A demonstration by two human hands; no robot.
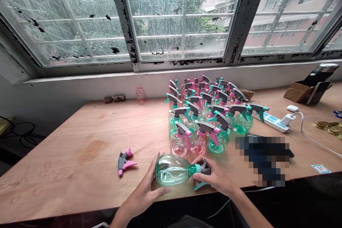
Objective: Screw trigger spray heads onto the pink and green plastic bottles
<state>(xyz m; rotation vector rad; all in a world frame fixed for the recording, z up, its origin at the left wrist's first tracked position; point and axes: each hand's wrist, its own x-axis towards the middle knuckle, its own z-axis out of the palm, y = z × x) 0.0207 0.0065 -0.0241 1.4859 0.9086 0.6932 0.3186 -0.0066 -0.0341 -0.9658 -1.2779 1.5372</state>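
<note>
A clear green spray bottle [172,170] lies on its side near the front edge of the wooden table [80,142]. My left hand [145,192] cups its round base, fingers curled around it. My right hand [215,178] grips the grey and teal trigger head [203,172] at the bottle's neck. A loose grey and pink trigger head [125,161] lies on the table to the left, apart from both hands.
Several assembled pink and green spray bottles [205,114] stand in a cluster just behind my hands. An uncapped pink bottle [140,94] stands by the wall. A power strip [272,121], charger and cable lie at right, with a cardboard box [296,92] beyond.
</note>
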